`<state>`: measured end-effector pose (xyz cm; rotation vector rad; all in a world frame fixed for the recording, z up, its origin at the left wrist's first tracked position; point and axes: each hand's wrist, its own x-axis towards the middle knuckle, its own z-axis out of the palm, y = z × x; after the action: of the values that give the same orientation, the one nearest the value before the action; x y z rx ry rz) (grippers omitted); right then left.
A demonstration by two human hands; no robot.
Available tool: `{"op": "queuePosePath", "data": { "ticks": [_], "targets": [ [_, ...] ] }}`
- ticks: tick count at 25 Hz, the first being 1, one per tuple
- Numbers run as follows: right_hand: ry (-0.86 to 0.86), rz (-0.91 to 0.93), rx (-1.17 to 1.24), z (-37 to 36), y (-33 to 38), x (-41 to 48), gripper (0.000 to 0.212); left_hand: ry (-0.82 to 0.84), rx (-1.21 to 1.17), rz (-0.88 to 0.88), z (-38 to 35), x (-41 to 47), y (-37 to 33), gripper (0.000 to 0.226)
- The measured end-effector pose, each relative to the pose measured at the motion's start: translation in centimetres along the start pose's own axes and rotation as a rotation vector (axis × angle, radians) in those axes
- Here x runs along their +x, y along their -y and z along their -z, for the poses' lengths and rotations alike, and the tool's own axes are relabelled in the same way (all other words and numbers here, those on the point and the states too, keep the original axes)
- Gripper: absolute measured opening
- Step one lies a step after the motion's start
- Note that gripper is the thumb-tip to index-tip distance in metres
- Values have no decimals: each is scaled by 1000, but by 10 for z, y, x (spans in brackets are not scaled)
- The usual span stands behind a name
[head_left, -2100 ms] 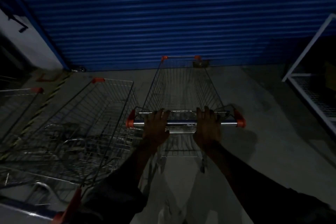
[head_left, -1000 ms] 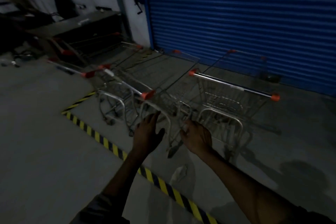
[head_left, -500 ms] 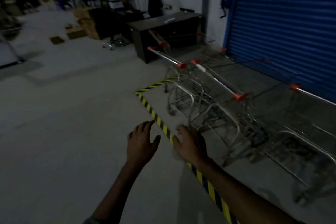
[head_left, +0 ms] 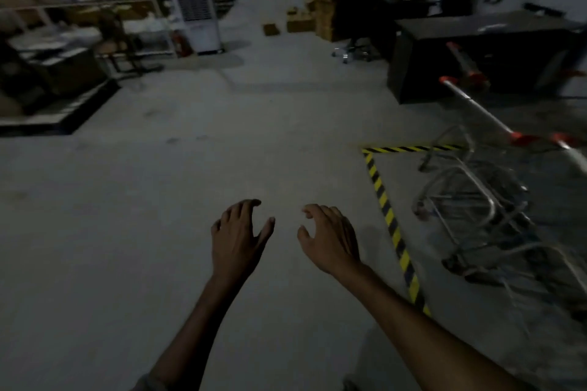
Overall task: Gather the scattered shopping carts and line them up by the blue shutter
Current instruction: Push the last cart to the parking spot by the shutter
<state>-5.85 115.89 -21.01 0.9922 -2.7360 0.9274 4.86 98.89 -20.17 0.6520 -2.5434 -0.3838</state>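
Both my hands hang over bare concrete floor, holding nothing. My left hand (head_left: 239, 238) has its fingers spread and slightly curled. My right hand (head_left: 330, 238) is likewise apart-fingered, palm down. Wire shopping carts (head_left: 476, 200) with orange-capped handles stand in a row at the right edge, inside a yellow-and-black floor stripe (head_left: 392, 225). The nearest cart is about an arm's length right of my right hand. The blue shutter is out of view.
A dark desk (head_left: 482, 51) stands behind the carts at the right. A white air cooler (head_left: 193, 9) and shelving (head_left: 57, 41) stand at the back left. Cardboard boxes (head_left: 301, 20) and an office chair base (head_left: 349, 51) sit farther back along the aisle.
My hands let go of the cart's handle by the shutter. The view has swung left, away from the shutter and the carts, toward the open warehouse floor. Both hands stay empty.
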Motion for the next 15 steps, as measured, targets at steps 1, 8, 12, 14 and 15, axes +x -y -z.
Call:
{"op": "queuePosePath", "data": {
  "ticks": [1, 8, 12, 14, 15],
  "targets": [
    [24, 38, 11, -11, 9, 15, 37, -10, 24, 35, 4, 3, 18, 49],
    [200, 392, 57, -88, 86, 115, 46, -119, 136, 329, 40, 12, 117, 54],
    [254, 647, 66, -128, 145, 154, 53, -203, 205, 508, 65, 0, 166, 63],
    [289, 741, 84, -149, 177, 163, 56, -230, 238, 589, 77, -9, 187, 66],
    [303, 779, 94, -161, 191, 165, 57, -246, 251, 629, 83, -12, 197, 66]
  ]
}}
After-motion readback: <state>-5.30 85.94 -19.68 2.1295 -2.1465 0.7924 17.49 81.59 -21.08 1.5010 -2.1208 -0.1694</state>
